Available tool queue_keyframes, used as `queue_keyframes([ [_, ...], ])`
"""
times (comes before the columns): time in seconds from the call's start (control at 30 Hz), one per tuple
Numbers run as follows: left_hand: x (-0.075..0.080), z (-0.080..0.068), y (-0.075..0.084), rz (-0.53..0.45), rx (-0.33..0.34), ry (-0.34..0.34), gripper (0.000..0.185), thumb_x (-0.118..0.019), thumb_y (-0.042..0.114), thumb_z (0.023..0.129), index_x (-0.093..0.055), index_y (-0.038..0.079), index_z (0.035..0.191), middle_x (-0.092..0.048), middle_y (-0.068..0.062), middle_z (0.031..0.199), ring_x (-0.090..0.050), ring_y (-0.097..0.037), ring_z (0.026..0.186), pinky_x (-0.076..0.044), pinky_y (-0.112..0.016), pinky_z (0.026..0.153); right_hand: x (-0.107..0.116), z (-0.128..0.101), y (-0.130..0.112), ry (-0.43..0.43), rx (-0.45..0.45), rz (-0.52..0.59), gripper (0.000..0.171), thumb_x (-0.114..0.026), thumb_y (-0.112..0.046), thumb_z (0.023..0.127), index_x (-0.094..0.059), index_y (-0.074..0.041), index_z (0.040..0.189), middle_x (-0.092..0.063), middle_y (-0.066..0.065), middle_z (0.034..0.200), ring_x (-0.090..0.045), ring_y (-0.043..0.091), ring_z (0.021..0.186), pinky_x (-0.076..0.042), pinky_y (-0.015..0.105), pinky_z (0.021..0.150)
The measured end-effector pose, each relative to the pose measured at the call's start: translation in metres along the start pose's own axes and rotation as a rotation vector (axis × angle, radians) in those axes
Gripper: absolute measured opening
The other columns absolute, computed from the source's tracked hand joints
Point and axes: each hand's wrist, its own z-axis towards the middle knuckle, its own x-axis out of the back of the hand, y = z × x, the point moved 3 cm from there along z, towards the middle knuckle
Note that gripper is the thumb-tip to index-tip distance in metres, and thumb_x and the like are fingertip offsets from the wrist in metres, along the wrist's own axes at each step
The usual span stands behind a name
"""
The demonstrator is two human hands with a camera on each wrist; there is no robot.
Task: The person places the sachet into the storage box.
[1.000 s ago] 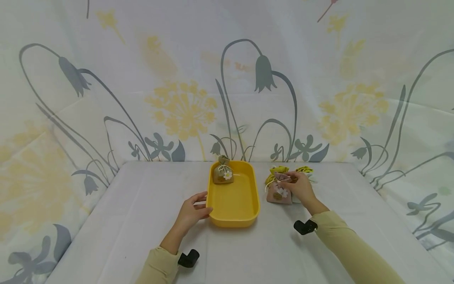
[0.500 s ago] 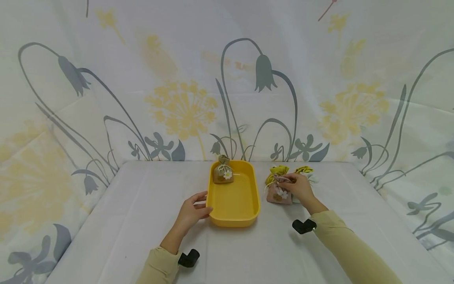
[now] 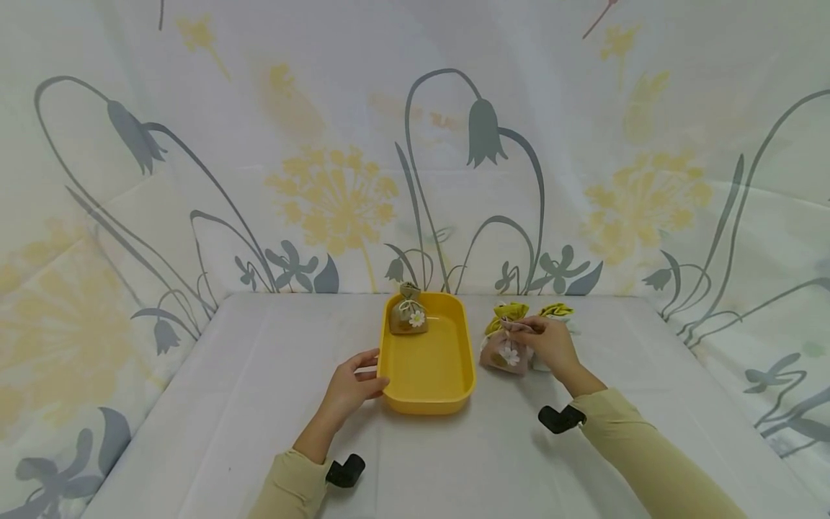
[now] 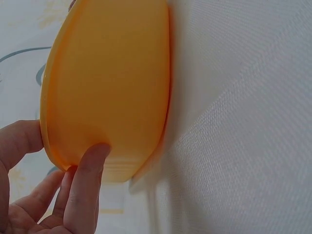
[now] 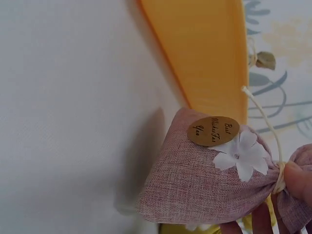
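My right hand (image 3: 553, 346) pinches the gathered neck of a pink drawstring pouch (image 3: 504, 353). In the right wrist view the pink pouch (image 5: 209, 170) shows a white fabric flower and an oval brown label; its bottom tilts toward the tray. Whether it is fully off the cloth I cannot tell. My left hand (image 3: 352, 386) holds the left rim of a yellow tray (image 3: 470, 375), thumb at the rim and other fingers against the outer wall. At the tray's far left corner sits an olive-brown pouch (image 3: 407, 324) with a daisy.
Behind the right hand stand a pouch with a yellow-green top (image 3: 511, 311) and a pale pouch (image 3: 541, 364), partly hidden by the hand. A white cloth (image 3: 259, 382) covers the table. A flower-printed curtain (image 3: 324, 108) hangs along the back.
The pink pouch has shifted slightly left and tilted, its bottom swinging toward the tray, as the right hand keeps its pinch. The left hand and tray stay in place.
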Motion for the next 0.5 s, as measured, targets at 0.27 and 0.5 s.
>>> queue_keyframes([
  [0.27,0.000,0.000,-0.001,-0.003,-0.001,-0.001,0.055,-0.069,0.005,0.083,-0.048,0.004,0.134,-0.050,-0.016,0.125,-0.058,-0.029,0.105,-0.056,-0.033,0.073,-0.001,-0.002,-0.019,0.017,-0.009,0.037,0.036,-0.071,-0.017,0.083,-0.064,0.004,0.111,-0.064,0.017,0.106,-0.060,0.012,0.082,-0.054,0.024,0.067],
  [0.5,0.000,0.001,-0.002,-0.003,-0.002,-0.002,0.056,-0.070,0.006,0.083,-0.048,0.004,0.134,-0.050,-0.016,0.125,-0.058,-0.029,0.105,-0.056,-0.033,0.073,0.000,-0.001,-0.035,0.010,0.034,0.013,0.034,-0.070,-0.017,0.084,-0.065,0.002,0.111,-0.065,0.016,0.102,-0.059,0.017,0.079,-0.054,0.032,0.067],
])
